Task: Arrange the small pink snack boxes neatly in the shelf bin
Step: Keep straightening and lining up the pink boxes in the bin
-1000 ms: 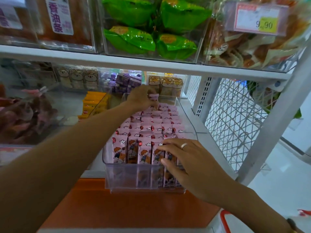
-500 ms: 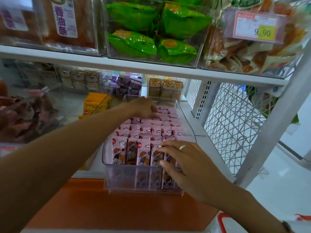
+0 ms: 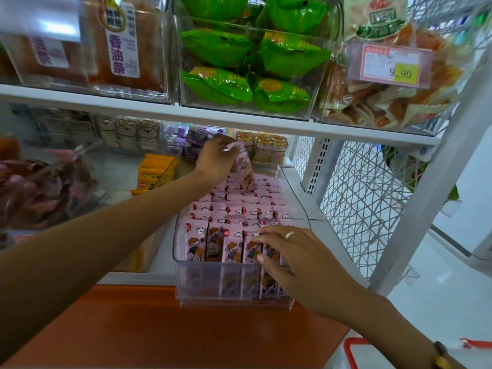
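A: Status on the hands?
B: Left hand (image 3: 217,161) is up at the far end of the clear bin (image 3: 234,286), fingers pinching one pink snack box (image 3: 243,170). That box is lifted above the rows and tilted.
A: Right?
B: Right hand (image 3: 295,258) rests at the bin's near right corner, fingers spread and fairly straight across the tops of the front-row boxes, thumb down the front. It grips nothing. Ring (image 3: 289,235) on one finger.
A: Rest of the stock?
B: Pink boxes (image 3: 226,209) stand upright in rows, filling the bin front to back. Bin sits on the lower shelf, its front end overhanging an orange panel (image 3: 159,328).
A: Neighbours?
B: Yellow packs (image 3: 151,171) in the bin to the left. Green bags (image 3: 239,65) on the shelf above, price tag (image 3: 390,65) reading 9.90 at upper right.
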The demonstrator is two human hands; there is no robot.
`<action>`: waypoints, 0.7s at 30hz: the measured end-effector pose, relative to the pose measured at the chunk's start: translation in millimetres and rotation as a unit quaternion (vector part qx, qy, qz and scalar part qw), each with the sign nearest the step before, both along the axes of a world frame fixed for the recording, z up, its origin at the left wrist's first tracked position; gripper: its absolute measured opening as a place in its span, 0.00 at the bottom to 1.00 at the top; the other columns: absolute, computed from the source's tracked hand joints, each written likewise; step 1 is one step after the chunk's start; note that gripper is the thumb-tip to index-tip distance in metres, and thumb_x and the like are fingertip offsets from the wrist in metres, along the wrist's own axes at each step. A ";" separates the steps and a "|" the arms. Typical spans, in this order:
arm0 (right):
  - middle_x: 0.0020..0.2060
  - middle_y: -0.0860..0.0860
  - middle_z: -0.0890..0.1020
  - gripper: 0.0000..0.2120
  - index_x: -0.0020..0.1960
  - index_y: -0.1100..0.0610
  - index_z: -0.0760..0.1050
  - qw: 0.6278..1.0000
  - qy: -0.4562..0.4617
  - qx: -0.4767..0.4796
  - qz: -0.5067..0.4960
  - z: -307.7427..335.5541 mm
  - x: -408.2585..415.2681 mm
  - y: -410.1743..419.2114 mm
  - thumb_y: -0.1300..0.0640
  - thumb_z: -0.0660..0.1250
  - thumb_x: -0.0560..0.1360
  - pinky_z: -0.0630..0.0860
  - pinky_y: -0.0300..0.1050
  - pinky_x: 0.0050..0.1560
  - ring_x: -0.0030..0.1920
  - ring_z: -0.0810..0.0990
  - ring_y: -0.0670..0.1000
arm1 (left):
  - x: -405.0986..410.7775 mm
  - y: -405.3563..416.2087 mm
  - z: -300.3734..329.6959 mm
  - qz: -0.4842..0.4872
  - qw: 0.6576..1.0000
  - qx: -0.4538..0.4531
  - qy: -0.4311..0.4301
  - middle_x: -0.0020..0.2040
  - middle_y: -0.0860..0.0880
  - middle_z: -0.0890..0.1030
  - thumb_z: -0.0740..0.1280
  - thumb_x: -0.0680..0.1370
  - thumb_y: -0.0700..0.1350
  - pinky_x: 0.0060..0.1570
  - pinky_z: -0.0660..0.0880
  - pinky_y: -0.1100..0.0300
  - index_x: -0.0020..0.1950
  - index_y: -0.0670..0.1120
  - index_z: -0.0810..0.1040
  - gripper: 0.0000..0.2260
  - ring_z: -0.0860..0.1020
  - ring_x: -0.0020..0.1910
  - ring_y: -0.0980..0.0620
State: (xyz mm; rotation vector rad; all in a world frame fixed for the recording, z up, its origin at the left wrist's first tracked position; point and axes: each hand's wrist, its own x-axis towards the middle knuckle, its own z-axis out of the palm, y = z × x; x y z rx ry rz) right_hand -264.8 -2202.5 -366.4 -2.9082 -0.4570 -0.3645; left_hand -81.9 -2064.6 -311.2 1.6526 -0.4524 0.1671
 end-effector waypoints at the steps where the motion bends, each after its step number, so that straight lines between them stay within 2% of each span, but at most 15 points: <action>1: 0.71 0.40 0.65 0.21 0.72 0.43 0.63 1.000 -0.002 0.000 0.000 -0.4 0.2 0.1 0.43 0.52 0.80 0.50 0.36 0.67 0.70 0.60 0.41 | -8.1 5.3 1.4 0.022 1.000 -0.020 0.001 0.54 0.38 0.79 0.62 0.81 0.39 0.48 0.81 0.50 0.53 0.40 0.73 0.04 0.82 0.48 0.45; 3: 0.70 0.40 0.66 0.20 0.71 0.43 0.65 1.000 -0.012 0.002 -0.002 -0.3 0.9 1.0 0.43 0.53 0.80 0.51 0.35 0.67 0.69 0.61 0.40 | -24.8 18.0 0.0 0.059 0.997 -0.040 -0.015 0.55 0.41 0.80 0.62 0.81 0.42 0.50 0.80 0.47 0.56 0.41 0.73 0.06 0.81 0.52 0.43; 6: 0.64 0.40 0.73 0.15 0.65 0.44 0.72 0.997 -0.046 0.053 -0.018 4.6 1.0 8.5 0.45 0.57 0.80 0.58 0.32 0.61 0.62 0.67 0.38 | -58.9 40.6 -1.4 0.081 0.991 -0.095 -0.050 0.49 0.48 0.82 0.63 0.80 0.45 0.49 0.80 0.57 0.54 0.46 0.75 0.05 0.82 0.49 0.52; 8: 0.58 0.38 0.74 0.16 0.62 0.45 0.73 0.984 -0.072 0.159 -0.020 11.0 1.3 18.1 0.43 0.57 0.78 0.65 0.31 0.56 0.56 0.70 0.36 | -82.4 52.7 -3.2 0.060 0.991 -0.109 -0.058 0.47 0.50 0.83 0.64 0.79 0.49 0.47 0.80 0.61 0.51 0.49 0.76 0.05 0.82 0.47 0.54; 10: 0.53 0.35 0.72 0.22 0.62 0.43 0.70 0.958 -0.063 0.280 -0.009 17.8 2.2 30.0 0.34 0.55 0.73 0.72 0.35 0.52 0.51 0.73 0.35 | -103.3 61.4 -7.1 0.035 0.992 -0.107 -0.052 0.47 0.51 0.83 0.65 0.77 0.54 0.45 0.80 0.63 0.51 0.52 0.76 0.07 0.83 0.47 0.54; 13: 0.55 0.35 0.72 0.28 0.67 0.38 0.64 0.914 0.043 0.402 0.019 23.8 5.1 49.9 0.29 0.55 0.69 0.75 0.30 0.42 0.50 0.74 0.31 | -125.1 65.8 -17.1 -0.003 0.995 -0.090 -0.032 0.46 0.53 0.84 0.65 0.73 0.56 0.42 0.79 0.66 0.50 0.52 0.77 0.11 0.83 0.46 0.57; 15: 0.55 0.35 0.72 0.26 0.68 0.39 0.63 0.903 0.076 0.421 0.026 22.0 10.2 57.6 0.35 0.58 0.72 0.74 0.28 0.45 0.51 0.74 0.31 | -130.7 65.8 -22.7 -0.022 0.996 -0.086 -0.014 0.47 0.54 0.84 0.66 0.72 0.55 0.44 0.80 0.65 0.51 0.53 0.78 0.11 0.83 0.48 0.57; 17: 0.51 0.34 0.74 0.16 0.62 0.38 0.66 0.887 0.080 0.454 0.019 21.1 15.3 62.2 0.42 0.61 0.75 0.73 0.25 0.44 0.48 0.75 0.29 | -131.4 66.6 -25.8 -0.027 0.995 -0.101 0.004 0.50 0.54 0.84 0.66 0.73 0.54 0.47 0.80 0.64 0.54 0.54 0.78 0.11 0.82 0.50 0.57; 18: 0.49 0.35 0.76 0.12 0.58 0.38 0.68 0.866 0.087 0.493 0.007 22.1 17.5 63.3 0.44 0.63 0.75 0.74 0.24 0.43 0.45 0.76 0.28 | -130.4 67.4 -27.0 -0.024 0.994 -0.102 0.005 0.52 0.55 0.83 0.66 0.74 0.52 0.49 0.80 0.64 0.56 0.55 0.77 0.10 0.81 0.52 0.59; 19: 0.49 0.38 0.78 0.12 0.58 0.40 0.69 0.836 0.101 0.540 -0.009 23.0 19.8 63.3 0.46 0.64 0.75 0.76 0.28 0.46 0.46 0.78 0.31 | -129.8 68.0 -28.2 -0.020 0.995 -0.095 0.002 0.54 0.56 0.82 0.65 0.76 0.50 0.50 0.79 0.64 0.57 0.57 0.76 0.10 0.80 0.54 0.61; 21: 0.53 0.47 0.81 0.19 0.64 0.49 0.71 0.776 0.139 0.614 -0.043 22.7 24.7 60.9 0.47 0.66 0.75 0.77 0.43 0.58 0.52 0.81 0.44 | -130.2 68.0 -31.8 -0.019 0.998 -0.061 -0.007 0.57 0.59 0.79 0.64 0.79 0.45 0.50 0.78 0.64 0.59 0.57 0.74 0.10 0.78 0.54 0.65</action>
